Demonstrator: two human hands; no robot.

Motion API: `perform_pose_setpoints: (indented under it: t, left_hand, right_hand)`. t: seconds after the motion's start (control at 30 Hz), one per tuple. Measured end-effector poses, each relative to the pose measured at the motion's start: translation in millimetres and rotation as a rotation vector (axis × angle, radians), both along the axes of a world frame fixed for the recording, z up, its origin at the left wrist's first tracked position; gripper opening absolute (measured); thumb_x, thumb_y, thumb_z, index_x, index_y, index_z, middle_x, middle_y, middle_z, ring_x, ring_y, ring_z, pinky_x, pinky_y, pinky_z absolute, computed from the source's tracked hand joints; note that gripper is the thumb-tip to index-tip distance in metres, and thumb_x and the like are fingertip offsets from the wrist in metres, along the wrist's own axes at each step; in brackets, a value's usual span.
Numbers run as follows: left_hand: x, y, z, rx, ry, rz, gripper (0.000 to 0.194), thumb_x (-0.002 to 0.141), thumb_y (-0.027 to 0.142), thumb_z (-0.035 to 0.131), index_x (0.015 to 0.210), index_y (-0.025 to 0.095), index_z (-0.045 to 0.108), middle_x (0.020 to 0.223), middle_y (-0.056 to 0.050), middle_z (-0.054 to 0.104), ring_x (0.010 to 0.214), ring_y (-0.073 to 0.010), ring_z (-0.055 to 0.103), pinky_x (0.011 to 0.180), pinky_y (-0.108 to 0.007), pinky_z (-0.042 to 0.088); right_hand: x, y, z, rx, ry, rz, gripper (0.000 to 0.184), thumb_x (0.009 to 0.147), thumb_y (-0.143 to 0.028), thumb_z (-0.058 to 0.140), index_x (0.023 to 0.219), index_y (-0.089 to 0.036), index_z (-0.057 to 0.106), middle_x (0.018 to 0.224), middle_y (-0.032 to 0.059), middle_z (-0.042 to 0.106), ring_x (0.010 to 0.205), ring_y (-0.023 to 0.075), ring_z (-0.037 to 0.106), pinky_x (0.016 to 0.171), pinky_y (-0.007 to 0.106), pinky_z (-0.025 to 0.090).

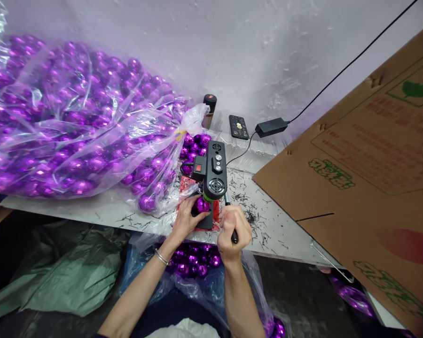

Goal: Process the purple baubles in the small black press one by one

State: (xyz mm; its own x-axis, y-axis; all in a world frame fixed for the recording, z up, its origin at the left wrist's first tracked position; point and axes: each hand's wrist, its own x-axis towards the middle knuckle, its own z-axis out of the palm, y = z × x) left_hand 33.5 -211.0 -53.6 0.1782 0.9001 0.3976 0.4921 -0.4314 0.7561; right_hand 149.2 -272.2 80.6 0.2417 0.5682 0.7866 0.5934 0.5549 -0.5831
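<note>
A small black press machine (216, 169) with a red switch and round vents stands on the table over a red mat (216, 216). Under its head sits a shiny purple ball (202, 205), held at its side by the fingers and thumb of my left hand (187, 217). My right hand (234, 230) is wrapped round the black-gripped lever handle (234, 236) at the machine's right side. More purple balls (197, 143) lie just behind the machine. The contact between the ball and the machine's head is partly hidden.
A big clear bag of purple balls (74, 122) fills the left. Another bag of balls (193, 260) sits at my lap. Behind are a dark bottle (209, 110), a phone (238, 127) and a power adapter (271, 127). A cardboard box (366, 188) stands right. Black scraps (250, 216) litter the table.
</note>
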Motion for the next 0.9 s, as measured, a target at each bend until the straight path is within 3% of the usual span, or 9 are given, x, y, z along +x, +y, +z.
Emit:
perform_pose_setpoints:
  t: [0.2,0.53,0.9]
  left_hand:
    - [-0.2,-1.0,-7.1,-0.013,-0.041,-0.004,0.056,0.087,0.037,0.078,0.138,0.024,0.059,0.128,-0.010,0.072,0.120,-0.0289,0.068,0.107,-0.049,0.053]
    - [-1.1,-2.9,-8.6,0.000,-0.083,-0.011,0.056,0.088,0.043,0.078,0.136,0.022,0.060,0.127,-0.011,0.072,0.117,-0.0286,0.070,0.100,-0.045,0.057]
    - [-1.9,-4.2,-4.9,-0.076,-0.068,-0.011,0.054,0.087,0.041,0.078,0.135,0.023,0.060,0.127,-0.011,0.072,0.118,-0.0291,0.069,0.102,-0.046,0.056]
  right_hand:
    - [-0.8,-0.9,-5.7,0.026,-0.024,-0.014,0.031,0.096,-0.004,0.045,0.070,-0.022,0.047,0.067,-0.0016,0.053,0.065,0.0119,0.054,0.058,0.027,0.041]
    - [4.1,5.1,-50.5,0.141,-0.159,-0.044,0.033,0.103,-0.019,0.033,0.073,-0.023,0.045,0.068,-0.0016,0.054,0.061,0.0117,0.052,0.065,0.028,0.046]
    - [4.3,7.0,-54.2,0.160,-0.133,-0.034,0.032,0.104,-0.022,0.033,0.074,-0.024,0.045,0.068,-0.0021,0.052,0.059,0.0129,0.050,0.064,0.032,0.045]
